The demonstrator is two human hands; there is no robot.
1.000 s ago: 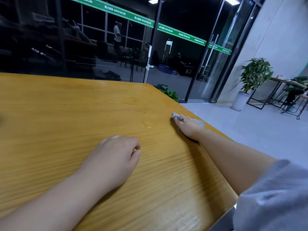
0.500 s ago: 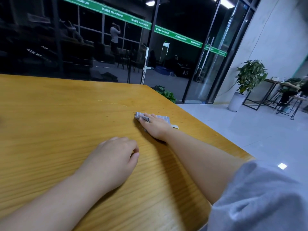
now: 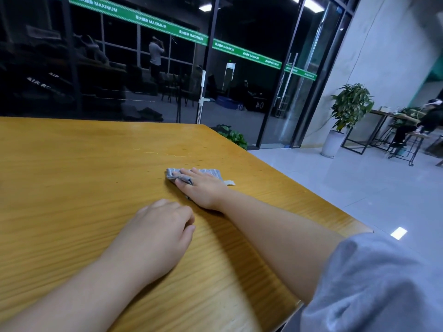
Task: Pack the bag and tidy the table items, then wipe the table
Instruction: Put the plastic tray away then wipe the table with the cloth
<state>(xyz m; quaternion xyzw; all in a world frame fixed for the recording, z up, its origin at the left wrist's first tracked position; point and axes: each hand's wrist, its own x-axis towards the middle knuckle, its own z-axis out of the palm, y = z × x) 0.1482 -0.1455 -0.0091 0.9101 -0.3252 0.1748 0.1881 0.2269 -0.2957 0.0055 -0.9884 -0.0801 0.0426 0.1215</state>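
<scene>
Tabletop (image 3: pixel 72 178): cloth (image 3: pixel 211 173) under right fingers (image 3: pixel 185 173)

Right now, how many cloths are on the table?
1. The grey cloth lies on the wooden table near its far right edge, pressed flat under the right hand. The left hand holds nothing.

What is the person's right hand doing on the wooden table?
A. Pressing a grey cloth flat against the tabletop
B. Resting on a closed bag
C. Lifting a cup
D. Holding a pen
A: the right hand lies with straight fingers on a folded grey cloth, pressing it onto the wooden table, while the left hand rests beside it with fingers curled, holding nothing.
</scene>
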